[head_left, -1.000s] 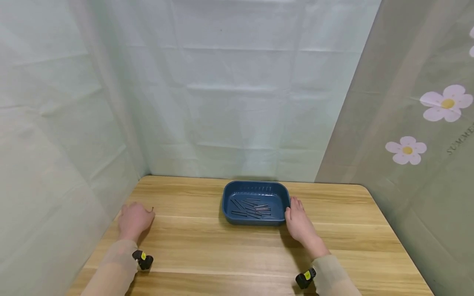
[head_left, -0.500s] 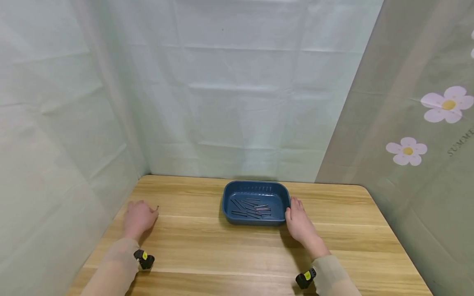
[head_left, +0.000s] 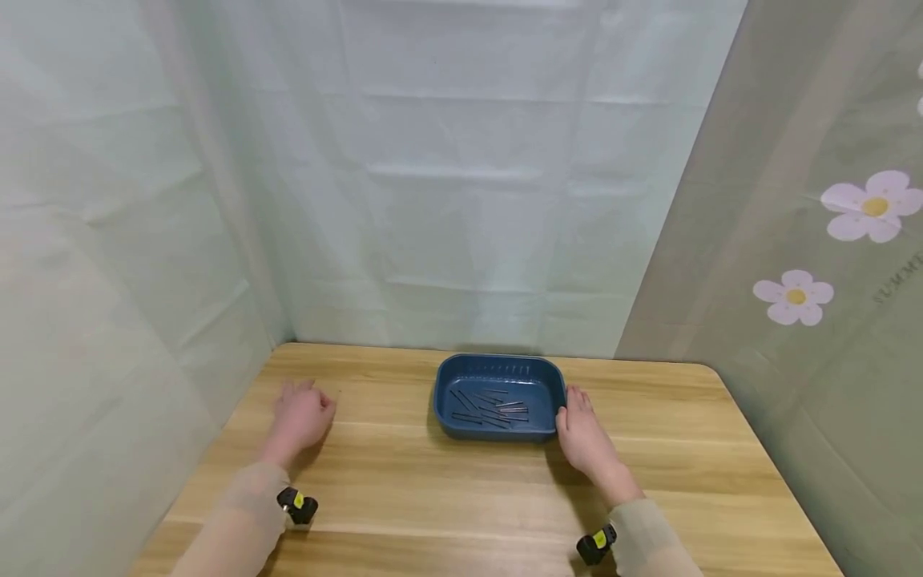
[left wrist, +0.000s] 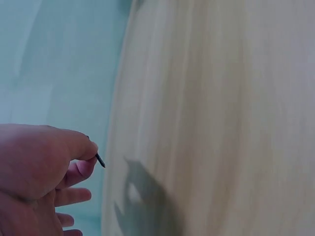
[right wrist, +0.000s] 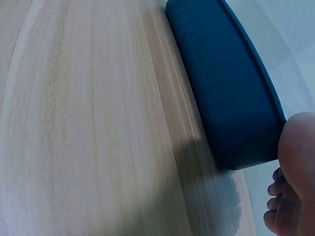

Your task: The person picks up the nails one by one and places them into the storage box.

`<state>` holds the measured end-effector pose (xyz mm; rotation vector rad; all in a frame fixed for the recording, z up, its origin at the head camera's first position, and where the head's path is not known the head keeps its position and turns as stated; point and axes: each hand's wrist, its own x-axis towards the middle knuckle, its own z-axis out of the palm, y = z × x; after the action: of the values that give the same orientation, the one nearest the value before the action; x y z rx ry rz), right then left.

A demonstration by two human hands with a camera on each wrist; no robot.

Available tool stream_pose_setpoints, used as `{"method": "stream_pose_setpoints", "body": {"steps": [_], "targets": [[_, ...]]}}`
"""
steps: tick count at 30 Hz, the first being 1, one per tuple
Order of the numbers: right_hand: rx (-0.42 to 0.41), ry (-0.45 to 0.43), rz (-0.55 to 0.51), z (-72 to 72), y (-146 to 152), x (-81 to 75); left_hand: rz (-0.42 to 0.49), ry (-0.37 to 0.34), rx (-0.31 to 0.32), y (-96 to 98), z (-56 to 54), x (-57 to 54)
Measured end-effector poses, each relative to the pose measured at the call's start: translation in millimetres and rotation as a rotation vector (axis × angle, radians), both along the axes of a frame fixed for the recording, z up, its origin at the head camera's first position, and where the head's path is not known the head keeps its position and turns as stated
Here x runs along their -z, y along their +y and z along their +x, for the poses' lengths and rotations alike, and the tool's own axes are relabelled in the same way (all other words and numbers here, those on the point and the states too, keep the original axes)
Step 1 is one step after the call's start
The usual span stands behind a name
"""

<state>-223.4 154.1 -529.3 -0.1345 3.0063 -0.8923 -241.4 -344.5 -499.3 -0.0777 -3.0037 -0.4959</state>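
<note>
My left hand (head_left: 303, 418) is above the left part of the table, its thumb and forefinger pinching a small dark nail (left wrist: 101, 161). In the left wrist view the nail's pointed end sticks out past the fingertips; the rest is covered, and the other fingers are loosely bent. At the table's back middle stands a dark blue rectangular tray (head_left: 497, 435). Several thin metal nails (head_left: 479, 407) lie loose on its floor. With fairly straight fingers, my right hand (head_left: 586, 437) rests against the tray's right end, the thumb touching its near corner (right wrist: 246, 157).
The wood-grain table (head_left: 433, 497) has rounded back corners. Pale fabric (head_left: 447, 200) hangs behind and at the left, and a flower-printed cloth (head_left: 779, 385) hangs at the right. Each wrist carries a small black camera (head_left: 297, 506).
My left hand has moved right and slightly toward the back with the nail pinched in it. My right hand and the tray have stayed put.
</note>
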Motion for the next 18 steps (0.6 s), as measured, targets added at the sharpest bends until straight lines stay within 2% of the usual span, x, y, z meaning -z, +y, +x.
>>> {"method": "stream_pose_setpoints", "body": {"steps": [3, 8, 18], "targets": [[0.000, 0.001, -0.002, -0.8, 1, -0.4, 0.027, 0.031, 0.022, 15.5, -1.0, -2.8], [0.002, 0.014, -0.004, -0.4, 1, 1.8, 0.068, 0.022, 0.052, 38.7, 1.5, -11.9], [-0.001, 0.021, 0.001, 0.3, 0, -0.7, 0.129, 0.015, 0.099, 65.4, 3.5, -21.3]]}}
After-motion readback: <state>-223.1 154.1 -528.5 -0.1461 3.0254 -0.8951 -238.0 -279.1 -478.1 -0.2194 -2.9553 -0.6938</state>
